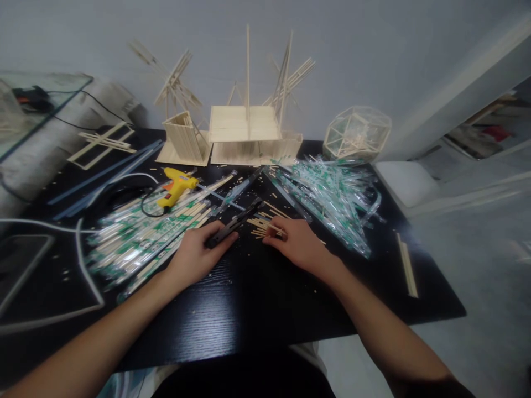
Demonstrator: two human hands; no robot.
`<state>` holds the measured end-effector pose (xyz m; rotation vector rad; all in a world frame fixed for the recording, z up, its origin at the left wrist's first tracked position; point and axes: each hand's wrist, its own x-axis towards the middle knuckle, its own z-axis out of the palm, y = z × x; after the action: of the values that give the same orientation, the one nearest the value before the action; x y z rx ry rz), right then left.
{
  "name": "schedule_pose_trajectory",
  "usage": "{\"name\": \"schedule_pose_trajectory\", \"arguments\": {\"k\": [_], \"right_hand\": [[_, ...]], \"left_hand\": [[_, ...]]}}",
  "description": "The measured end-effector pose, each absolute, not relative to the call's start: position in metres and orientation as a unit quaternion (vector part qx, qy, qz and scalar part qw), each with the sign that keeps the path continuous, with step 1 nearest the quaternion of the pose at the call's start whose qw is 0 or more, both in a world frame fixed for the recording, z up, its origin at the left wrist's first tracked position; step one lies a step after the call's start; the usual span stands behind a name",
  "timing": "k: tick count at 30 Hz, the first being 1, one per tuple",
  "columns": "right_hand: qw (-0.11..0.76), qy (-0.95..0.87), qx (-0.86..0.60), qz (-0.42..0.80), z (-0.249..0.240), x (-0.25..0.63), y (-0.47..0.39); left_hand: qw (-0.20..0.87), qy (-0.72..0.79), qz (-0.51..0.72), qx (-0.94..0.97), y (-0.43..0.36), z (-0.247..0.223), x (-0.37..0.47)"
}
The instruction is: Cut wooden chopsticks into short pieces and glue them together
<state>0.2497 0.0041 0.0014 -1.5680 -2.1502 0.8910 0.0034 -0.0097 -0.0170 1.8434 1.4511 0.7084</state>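
Observation:
My left hand (201, 249) is closed around a long, narrow black tool (234, 224), whose far end points away to the right; its exact kind is blurred. Right of it, my right hand (292, 240) has its thumb and fingers pinched together on a thin wooden stick (274, 226). A small pile of short wooden sticks (258, 225) lies on the black table (249, 298), between the tool's tip and my right fingers. Part of the pile is hidden behind that hand.
A yellow glue gun (178, 188) rests on plastic-wrapped sticks (141, 237) at the left. More clear and green wrappers (327, 193) are heaped at the right. Stick-built models (244, 124) stand along the wall, beside a many-sided frame (357, 132). White cable (85, 260) loops at left.

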Motion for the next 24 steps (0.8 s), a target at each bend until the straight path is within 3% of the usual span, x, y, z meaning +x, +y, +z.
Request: {"name": "schedule_pose_trajectory", "arguments": {"k": [5,12,17,24], "right_hand": [[0.236,-0.708,-0.531,0.401,0.005,0.248,-0.001],[0.31,-0.553,-0.454,0.626,0.002,0.238,-0.007],[0.339,-0.521,-0.442,0.647,-0.003,0.228,-0.013],[0.405,-0.453,-0.428,0.669,-0.01,0.218,-0.016]], "left_hand": [[0.355,0.554,0.281,0.699,-0.01,-0.02,0.003],[0.501,0.505,0.29,0.64,-0.018,-0.018,0.01],[0.543,0.489,0.309,0.609,-0.021,-0.016,0.016],[0.517,0.532,0.336,0.581,-0.018,-0.014,0.017]]}}
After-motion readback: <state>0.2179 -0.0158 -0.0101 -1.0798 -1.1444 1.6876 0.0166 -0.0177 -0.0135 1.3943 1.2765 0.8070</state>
